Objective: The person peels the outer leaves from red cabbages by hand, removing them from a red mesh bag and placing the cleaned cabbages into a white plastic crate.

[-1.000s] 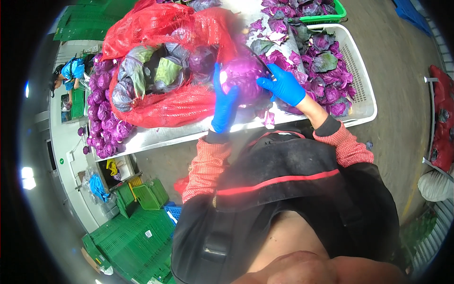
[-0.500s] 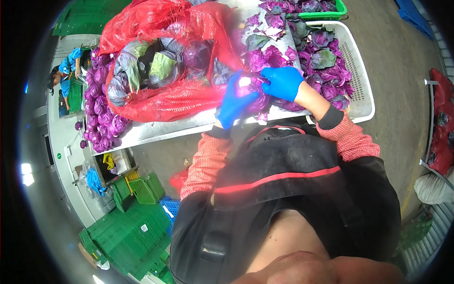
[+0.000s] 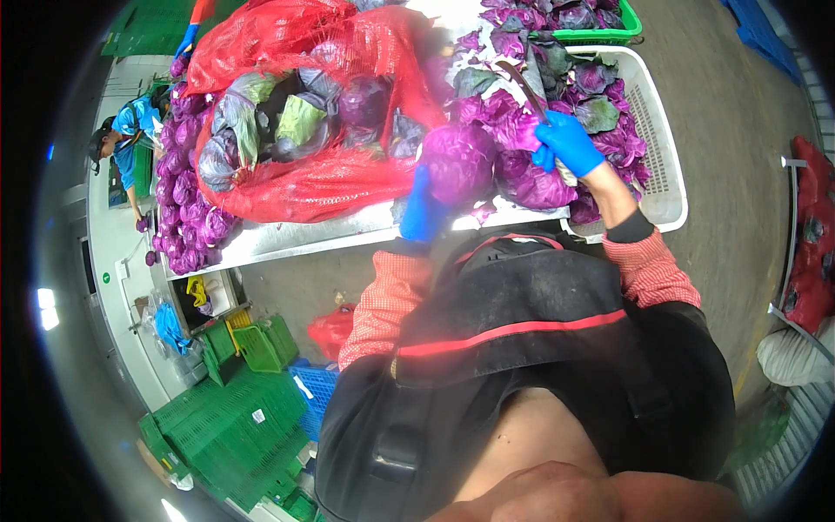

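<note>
A round red cabbage [image 3: 456, 165] is held at the table's near edge by my left hand [image 3: 421, 209], blue-gloved and somewhat blurred, cupped against its lower left side. My right hand [image 3: 570, 146], in a matching glove, is closed around a knife [image 3: 522, 85] whose dark blade points up and away to the left. Just under that hand lies a large purple cabbage leaf [image 3: 532, 184]; whether the fingers also grip it I cannot tell. Loose purple leaves [image 3: 496, 113] spread beyond the cabbage. To the left, an opened red mesh sack [image 3: 304, 193] holds several untrimmed cabbages [image 3: 364, 100].
A white perforated crate [image 3: 665, 148] full of leaves stands at the right, a green crate [image 3: 609, 36] behind it. Purple cabbages [image 3: 187, 187] are heaped at the table's left end. A co-worker in blue [image 3: 130, 130] is beyond them. Green crates [image 3: 235, 426] stand lower left.
My right hand has moved right, away from the cabbage, and the knife now shows clearly. The cabbage's pale cut stem no longer shows. Another person's gloved hand has appeared at the upper left.
</note>
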Demonstrator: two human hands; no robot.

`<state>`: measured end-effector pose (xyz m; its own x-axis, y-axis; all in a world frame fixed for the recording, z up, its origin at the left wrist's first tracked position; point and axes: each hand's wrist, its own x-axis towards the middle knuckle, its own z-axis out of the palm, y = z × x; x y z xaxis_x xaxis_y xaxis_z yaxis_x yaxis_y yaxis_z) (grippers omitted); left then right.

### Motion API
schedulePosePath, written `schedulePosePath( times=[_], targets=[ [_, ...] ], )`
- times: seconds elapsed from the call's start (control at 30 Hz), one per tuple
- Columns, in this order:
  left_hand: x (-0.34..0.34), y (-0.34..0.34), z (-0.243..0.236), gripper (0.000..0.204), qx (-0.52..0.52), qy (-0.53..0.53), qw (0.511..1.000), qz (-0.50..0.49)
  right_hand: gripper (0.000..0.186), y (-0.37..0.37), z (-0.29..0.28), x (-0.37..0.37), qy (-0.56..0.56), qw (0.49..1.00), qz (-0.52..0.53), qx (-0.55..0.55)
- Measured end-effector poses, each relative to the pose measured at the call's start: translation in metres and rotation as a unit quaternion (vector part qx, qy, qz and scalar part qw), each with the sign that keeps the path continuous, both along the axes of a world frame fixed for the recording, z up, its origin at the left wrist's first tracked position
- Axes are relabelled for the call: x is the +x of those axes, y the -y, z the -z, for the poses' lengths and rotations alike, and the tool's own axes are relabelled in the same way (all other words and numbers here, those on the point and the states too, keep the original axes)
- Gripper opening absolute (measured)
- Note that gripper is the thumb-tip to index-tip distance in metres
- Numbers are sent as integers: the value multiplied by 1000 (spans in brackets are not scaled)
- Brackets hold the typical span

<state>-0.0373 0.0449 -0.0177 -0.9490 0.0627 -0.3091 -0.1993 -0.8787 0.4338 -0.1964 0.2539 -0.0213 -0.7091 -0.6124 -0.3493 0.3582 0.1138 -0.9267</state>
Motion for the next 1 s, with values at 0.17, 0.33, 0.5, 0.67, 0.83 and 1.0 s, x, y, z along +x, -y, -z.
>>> schedulePosePath(
  times=[0.17, 0.33, 0.5, 0.67, 0.83, 1.0],
  targets=[
    [-16, -6, -20, 82, -213, -34, 976, -39, 31, -7, -8, -18, -268, 927, 14, 263],
    [-19, -8, -5, 75, -223, -83, 969, -69, 55, 32, -47, 24, -470, 857, -8, 213],
    [-18, -14, -5, 73, -249, -82, 963, -59, 39, 32, -58, 32, -511, 839, -51, 183],
    [-16, -26, -10, 74, -226, -55, 972, -45, 27, 28, -30, 28, -566, 792, -26, 228],
    [-14, -28, -17, 79, 48, 6, 997, -52, 16, -2, -35, 15, -106, 993, 46, -32],
    [-23, -24, -10, 86, 73, -47, 994, -74, 19, -15, -36, 0, -60, 996, 45, -54]
  ],
)
